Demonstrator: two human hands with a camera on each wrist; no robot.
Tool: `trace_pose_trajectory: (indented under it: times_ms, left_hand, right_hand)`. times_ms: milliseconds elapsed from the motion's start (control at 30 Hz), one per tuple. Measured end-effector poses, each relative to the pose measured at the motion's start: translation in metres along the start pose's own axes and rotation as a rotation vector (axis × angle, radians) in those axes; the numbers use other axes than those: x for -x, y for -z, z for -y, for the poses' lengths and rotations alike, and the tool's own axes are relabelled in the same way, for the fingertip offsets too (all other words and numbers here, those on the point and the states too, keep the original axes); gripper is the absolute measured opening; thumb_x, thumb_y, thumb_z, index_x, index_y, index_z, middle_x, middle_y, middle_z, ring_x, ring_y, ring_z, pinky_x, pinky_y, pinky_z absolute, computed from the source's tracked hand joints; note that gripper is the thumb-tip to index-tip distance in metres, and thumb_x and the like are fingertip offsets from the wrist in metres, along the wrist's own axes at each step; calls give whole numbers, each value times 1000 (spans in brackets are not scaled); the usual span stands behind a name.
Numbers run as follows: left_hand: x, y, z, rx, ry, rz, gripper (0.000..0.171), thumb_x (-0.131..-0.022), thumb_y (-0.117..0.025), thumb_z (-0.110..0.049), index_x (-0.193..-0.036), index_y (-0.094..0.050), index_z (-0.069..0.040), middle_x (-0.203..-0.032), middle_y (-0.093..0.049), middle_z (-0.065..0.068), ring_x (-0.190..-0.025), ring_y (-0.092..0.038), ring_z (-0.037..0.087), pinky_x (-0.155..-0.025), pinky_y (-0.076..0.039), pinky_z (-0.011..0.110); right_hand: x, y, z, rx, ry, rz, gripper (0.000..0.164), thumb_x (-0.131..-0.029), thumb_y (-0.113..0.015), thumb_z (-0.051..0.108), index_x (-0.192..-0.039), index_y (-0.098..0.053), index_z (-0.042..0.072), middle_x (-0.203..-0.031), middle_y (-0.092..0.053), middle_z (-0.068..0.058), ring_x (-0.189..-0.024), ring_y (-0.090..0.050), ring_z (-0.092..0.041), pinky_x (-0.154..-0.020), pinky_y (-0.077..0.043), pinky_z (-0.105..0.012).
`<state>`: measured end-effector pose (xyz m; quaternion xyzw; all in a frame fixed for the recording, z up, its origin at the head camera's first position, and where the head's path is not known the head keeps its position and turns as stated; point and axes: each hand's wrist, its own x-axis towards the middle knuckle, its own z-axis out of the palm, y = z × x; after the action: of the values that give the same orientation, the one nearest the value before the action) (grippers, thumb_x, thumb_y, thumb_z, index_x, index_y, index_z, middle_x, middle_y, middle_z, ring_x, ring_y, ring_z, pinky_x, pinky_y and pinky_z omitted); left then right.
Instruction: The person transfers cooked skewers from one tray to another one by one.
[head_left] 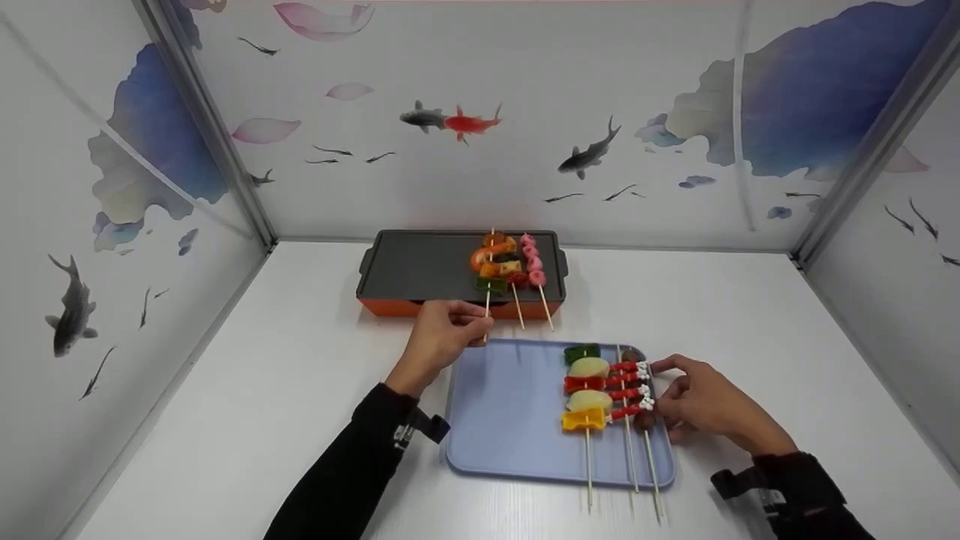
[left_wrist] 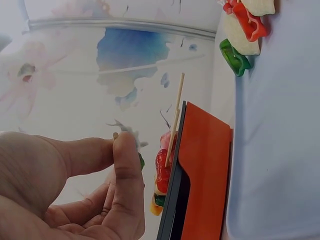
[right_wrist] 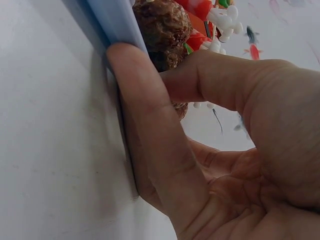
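Note:
My left hand [head_left: 448, 335] pinches the bare stick of a skewer [head_left: 489, 286] between thumb and forefinger. Its threaded pieces, a green pepper among them, are over the right part of a black-topped orange grill [head_left: 420, 262]; whether they touch the plate is unclear. Alongside lie a mixed skewer [head_left: 518, 278] and a pink ball skewer [head_left: 534, 262]. My right hand [head_left: 701, 397] grips the right rim of a light blue tray [head_left: 502, 442], thumb inside, fingers outside. Near that thumb is a meatball skewer [right_wrist: 162, 30]. Also on the tray are a red-and-white skewer [head_left: 624, 394] and a pepper skewer [head_left: 586, 385].
The grill stands behind the tray on a white table [head_left: 300, 420]. Several stick ends stick out past the tray's front edge. White panels [head_left: 480, 172] painted with fish and petals enclose the table at the back and both sides.

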<state>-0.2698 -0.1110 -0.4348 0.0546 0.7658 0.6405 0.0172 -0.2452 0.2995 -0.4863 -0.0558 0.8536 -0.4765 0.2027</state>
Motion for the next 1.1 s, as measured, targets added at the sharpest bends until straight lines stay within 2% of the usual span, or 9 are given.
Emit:
trace_pose_trajectory:
  times_ms: [100,300,600,733,1100]
  left_hand:
    - [4,-1,0,-12,-19,13,21,-92,-77,-14,-107,-73,-1,-97,-71,15,-82,-73,24,-74,-61,34]
    - [13,0,2,-32,-13,21,18,-91,-78,-13,-104,-73,-1,-95,-71,14,-80,-72,24,-75,-61,40]
    - [28,0,0,-61,-43,59,19,-92,-78,-14,-104,-72,-1,-94,-72,12,-80,-72,24,-73,-61,38]
    - [36,-2,-2,-69,-47,70,17,-91,-78,-14,-103,-73,-3,-93,-71,11,-80,-72,24,-76,-61,45]
    - [54,-8,-6,-95,-62,97,18,-90,-79,-17,-101,-73,-5,-92,-71,9,-80,-71,22,-73,-61,43]
  right_hand:
    - [1,0,0,3,-5,-5,64,-89,-71,7,-147,-42,4,-95,-64,-17,-76,-68,-30,-63,-60,-43]
    - [0,0,0,7,-20,-6,63,-88,-70,5,-145,-43,5,-95,-65,-18,-77,-69,-30,-64,-61,-43]
    - [-1,0,1,2,-24,-6,64,-88,-70,5,-146,-42,5,-95,-64,-18,-76,-69,-30,-63,-60,-43]
    - [-2,-1,0,12,-35,-12,64,-88,-70,5,-146,-42,5,-95,-65,-18,-77,-69,-29,-63,-60,-43]
    - [-1,-2,1,12,-40,-30,62,-88,-67,2,-145,-43,5,-93,-65,-18,-77,-69,-29,-63,-60,-44]
